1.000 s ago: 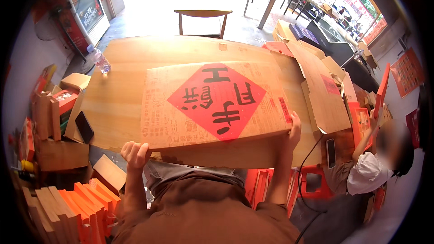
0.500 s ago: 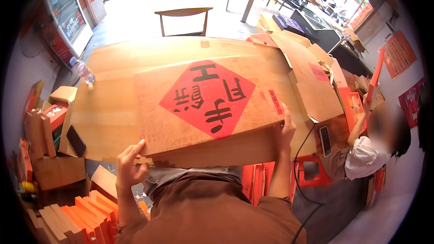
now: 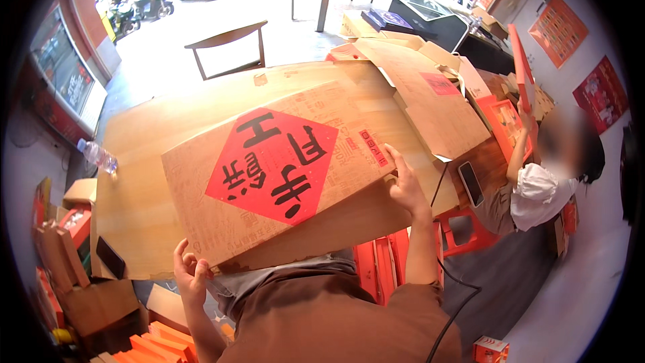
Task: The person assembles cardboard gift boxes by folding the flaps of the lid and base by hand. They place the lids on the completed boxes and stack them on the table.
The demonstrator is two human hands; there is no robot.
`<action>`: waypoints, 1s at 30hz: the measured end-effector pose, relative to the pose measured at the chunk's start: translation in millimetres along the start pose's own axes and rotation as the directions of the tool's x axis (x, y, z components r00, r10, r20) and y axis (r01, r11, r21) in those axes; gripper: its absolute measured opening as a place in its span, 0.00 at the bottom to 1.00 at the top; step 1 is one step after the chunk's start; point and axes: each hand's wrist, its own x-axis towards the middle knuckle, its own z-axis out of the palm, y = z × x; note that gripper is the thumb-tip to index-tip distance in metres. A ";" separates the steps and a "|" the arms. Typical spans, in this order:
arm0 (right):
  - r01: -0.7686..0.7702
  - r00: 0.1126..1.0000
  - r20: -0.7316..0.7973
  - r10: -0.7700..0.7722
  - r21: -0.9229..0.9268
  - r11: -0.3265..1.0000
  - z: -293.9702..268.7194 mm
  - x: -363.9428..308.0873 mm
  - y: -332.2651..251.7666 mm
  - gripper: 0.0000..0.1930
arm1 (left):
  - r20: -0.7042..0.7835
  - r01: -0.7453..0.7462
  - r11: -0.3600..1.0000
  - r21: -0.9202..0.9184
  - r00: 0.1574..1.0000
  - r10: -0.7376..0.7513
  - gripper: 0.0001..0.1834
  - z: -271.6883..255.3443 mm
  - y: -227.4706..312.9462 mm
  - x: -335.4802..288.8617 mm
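A large flat cardboard box, brown with a red diamond and black brush characters on its top, lies slanted over the wooden table. My left hand grips its near left corner, fingers curled and thumb at the edge. At the near right corner, my right hand has the box between thumb and fingers, part of them hidden beneath it. The near edge looks raised above the table, close to my body.
Folded cardboard covers the table's right part, beside a phone. Another phone and a plastic bottle stand at the left edge. A seated person handles a red box lid. A black cable hangs at right.
The whole view has turned, so the table and surroundings sit differently in it. The box slants more steeply, its right end higher; both hands keep their corners. The seated person still raises the red lid.
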 end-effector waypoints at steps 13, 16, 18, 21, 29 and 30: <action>-0.155 0.900 -0.277 0.337 0.519 0.840 52.1 -5.0 36.7 0.23 | -0.041 -0.200 0.971 0.128 0.978 0.206 0.43 2.7 -20.8 6.9; -0.218 0.914 -0.188 0.358 0.518 0.827 49.0 -2.0 34.5 0.21 | 0.010 -0.120 0.993 0.021 0.993 0.120 0.50 4.0 -12.6 9.3; -0.214 0.926 -0.204 0.317 0.408 0.888 48.1 3.1 36.9 0.20 | 0.035 -0.083 0.996 0.039 0.996 0.082 0.55 6.0 -8.7 10.0; -0.128 0.932 -0.321 0.168 0.143 0.981 60.4 29.1 68.5 0.19 | 0.087 -0.037 0.994 0.104 0.996 0.028 0.62 15.8 9.7 4.6; -0.301 0.889 -0.351 0.293 0.035 0.953 74.7 167.7 74.3 0.33 | 0.201 -0.149 0.939 0.309 0.975 0.089 0.39 -12.2 -35.2 18.8; -0.234 0.925 -0.281 0.256 0.110 0.966 82.2 167.8 57.0 0.43 | 0.094 -0.126 0.948 0.292 0.990 0.103 0.38 -17.9 -37.7 23.2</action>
